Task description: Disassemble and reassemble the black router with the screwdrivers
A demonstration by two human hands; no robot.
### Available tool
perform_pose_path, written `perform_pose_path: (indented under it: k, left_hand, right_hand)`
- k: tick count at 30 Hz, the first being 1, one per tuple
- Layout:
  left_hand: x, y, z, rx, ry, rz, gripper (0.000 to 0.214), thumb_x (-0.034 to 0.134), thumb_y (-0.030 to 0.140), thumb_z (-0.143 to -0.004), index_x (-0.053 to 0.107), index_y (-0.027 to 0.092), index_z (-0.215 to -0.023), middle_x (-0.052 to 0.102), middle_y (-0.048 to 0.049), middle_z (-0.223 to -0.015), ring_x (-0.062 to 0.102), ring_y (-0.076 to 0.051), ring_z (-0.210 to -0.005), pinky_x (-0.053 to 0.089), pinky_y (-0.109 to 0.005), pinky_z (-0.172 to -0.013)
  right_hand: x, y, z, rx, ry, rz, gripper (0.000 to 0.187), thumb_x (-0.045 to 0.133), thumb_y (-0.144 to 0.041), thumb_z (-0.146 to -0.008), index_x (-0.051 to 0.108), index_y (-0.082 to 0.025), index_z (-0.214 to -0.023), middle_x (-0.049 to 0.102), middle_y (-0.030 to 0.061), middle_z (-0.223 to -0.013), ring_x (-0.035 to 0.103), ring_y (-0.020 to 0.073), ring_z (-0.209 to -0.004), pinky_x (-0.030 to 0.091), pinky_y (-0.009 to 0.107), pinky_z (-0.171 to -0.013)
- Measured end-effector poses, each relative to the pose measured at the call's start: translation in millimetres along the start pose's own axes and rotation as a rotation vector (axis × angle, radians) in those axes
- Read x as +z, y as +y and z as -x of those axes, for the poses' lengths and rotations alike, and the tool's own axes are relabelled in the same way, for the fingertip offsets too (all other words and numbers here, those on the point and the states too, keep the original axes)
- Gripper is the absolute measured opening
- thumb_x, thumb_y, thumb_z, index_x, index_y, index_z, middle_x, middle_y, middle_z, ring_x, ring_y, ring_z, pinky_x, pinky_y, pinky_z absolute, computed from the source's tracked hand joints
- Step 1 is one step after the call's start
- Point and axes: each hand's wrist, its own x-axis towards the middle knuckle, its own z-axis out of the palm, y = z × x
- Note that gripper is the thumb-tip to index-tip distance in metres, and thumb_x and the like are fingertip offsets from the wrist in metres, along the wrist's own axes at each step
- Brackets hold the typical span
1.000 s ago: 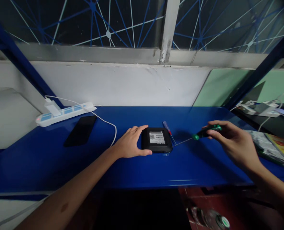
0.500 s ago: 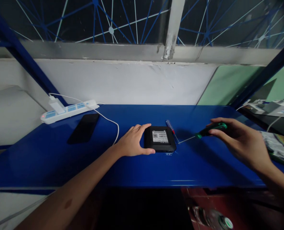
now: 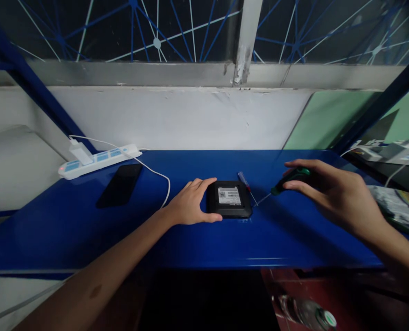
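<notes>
Head view: a small black device, label side up, is laid flat on the blue bench and clasped at its left edge between thumb and fingers of the left hand, apparently to keep it from sliding. A green-handled screwdriver is gripped in the closed right hand, its tip held low near the device's right corner, beside a second screwdriver.

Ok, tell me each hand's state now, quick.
Left hand: clasps the box at its left edge.
Right hand: closed on the green screwdriver.
</notes>
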Motion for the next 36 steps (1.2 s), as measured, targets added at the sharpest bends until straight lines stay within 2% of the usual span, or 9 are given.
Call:
perform_pose_path:
  k: [3, 6, 11, 13, 19, 27, 31, 33, 36]
  left_hand:
    - [0.5, -1.0, -0.2, -0.003, -0.003, -0.003, 0.11, 0.07, 0.072, -0.067, 0.024, 0.027, -0.156, 0.045, -0.0154, -0.142, 0.044, -0.043, -0.128, 0.04, -0.059, -0.103]
    - [1.3, -2.4, -0.2, 0.011, 0.002, -0.003, 0.108, 0.07, 0.071, -0.067, 0.024, 0.027, -0.155, 0.046, -0.0151, -0.142, 0.044, -0.043, -0.128, 0.039, -0.059, -0.104]
    - [2.5, -4.0, -0.5, 0.021, 0.007, -0.021, 0.107, 0.069, 0.07, -0.068, 0.024, 0.027, -0.155, 0.044, -0.0156, -0.145, 0.042, -0.042, -0.132, 0.035, -0.06, -0.108]
    - [3.0, -4.6, -0.6, 0.028, 0.01, -0.027, 0.107, 0.069, 0.07, -0.069, 0.024, 0.027, -0.155, 0.045, -0.015, -0.145, 0.042, -0.042, -0.131, 0.035, -0.06, -0.108]
    - [1.8, -4.1, -0.8, 0.014, 0.009, -0.021, 0.107, 0.07, 0.069, -0.067, 0.024, 0.028, -0.155, 0.046, -0.0156, -0.14, 0.045, -0.042, -0.128, 0.037, -0.061, -0.105]
    - [-1.3, 1.5, -1.2, -0.012, 0.005, -0.02, 0.108, 0.07, 0.072, -0.066, 0.026, 0.026, -0.154, 0.046, -0.0158, -0.141, 0.044, -0.042, -0.128, 0.037, -0.059, -0.106]
    - [-0.9, 1.4, -1.2, -0.001, 0.008, 0.0, 0.109, 0.071, 0.07, -0.066, 0.024, 0.027, -0.155, 0.045, -0.0153, -0.143, 0.044, -0.042, -0.129, 0.036, -0.06, -0.107]
    - [-0.6, 0.6, -1.5, 0.003, 0.011, 0.009, 0.109, 0.071, 0.07, -0.066, 0.024, 0.028, -0.155, 0.045, -0.0149, -0.143, 0.043, -0.043, -0.129, 0.036, -0.061, -0.106]
    - [0.1, -0.4, -1.8, 0.0, 0.017, 0.014, 0.11, 0.071, 0.071, -0.065, 0.024, 0.027, -0.155, 0.045, -0.0151, -0.143, 0.043, -0.043, -0.13, 0.036, -0.061, -0.107]
  right_hand:
    - [-4.6, 13.5, 17.4, 0.057, 0.029, 0.032, 0.043, 0.066, -0.065, -0.081, 0.069, -0.031, -0.108, 0.078, 0.0032, -0.096, 0.075, 0.0274, -0.078, 0.058, 0.039, -0.071]
    - [-3.5, 35.0, 45.4, 0.114, 0.035, 0.057, 0.041, 0.068, -0.065, -0.078, 0.071, -0.03, -0.101, 0.079, 0.0043, -0.097, 0.075, 0.0284, -0.081, 0.059, 0.039, -0.074]
    - [9.2, 68.3, 86.2, 0.208, -0.105, 0.044, 0.044, 0.071, -0.066, -0.074, 0.073, -0.029, -0.097, 0.08, 0.0027, -0.093, 0.077, 0.0317, -0.079, 0.061, 0.042, -0.071]
    - [12.3, 70.5, 91.5, 0.215, -0.094, 0.04, 0.044, 0.072, -0.066, -0.073, 0.072, -0.027, -0.095, 0.08, 0.0045, -0.093, 0.077, 0.0318, -0.078, 0.062, 0.04, -0.07]
    - [13.0, 58.7, 88.7, 0.162, -0.089, 0.05, 0.042, 0.07, -0.064, -0.077, 0.068, -0.024, -0.09, 0.079, 0.0068, -0.092, 0.076, 0.0296, -0.074, 0.06, 0.038, -0.063]
    - [26.1, 42.4, 84.8, 0.046, -0.106, 0.016, 0.028, 0.067, -0.05, -0.086, 0.067, -0.023, -0.091, 0.076, 0.0065, -0.089, 0.075, 0.0241, -0.076, 0.058, 0.033, -0.067]
    - [20.1, 35.6, 71.3, -0.022, -0.144, 0.045, 0.028, 0.065, -0.05, -0.088, 0.07, -0.024, -0.098, 0.073, 0.0054, -0.088, 0.072, 0.0205, -0.068, 0.057, 0.032, -0.063]
    - [15.9, 36.3, 64.0, -0.066, -0.18, 0.055, 0.029, 0.065, -0.048, -0.09, 0.071, -0.025, -0.105, 0.073, 0.0055, -0.092, 0.071, 0.0198, -0.069, 0.057, 0.032, -0.064]
    - [12.1, 42.6, 55.1, -0.125, -0.201, 0.07, 0.027, 0.066, -0.047, -0.089, 0.072, -0.026, -0.105, 0.073, 0.0049, -0.094, 0.071, 0.0201, -0.07, 0.056, 0.033, -0.062]
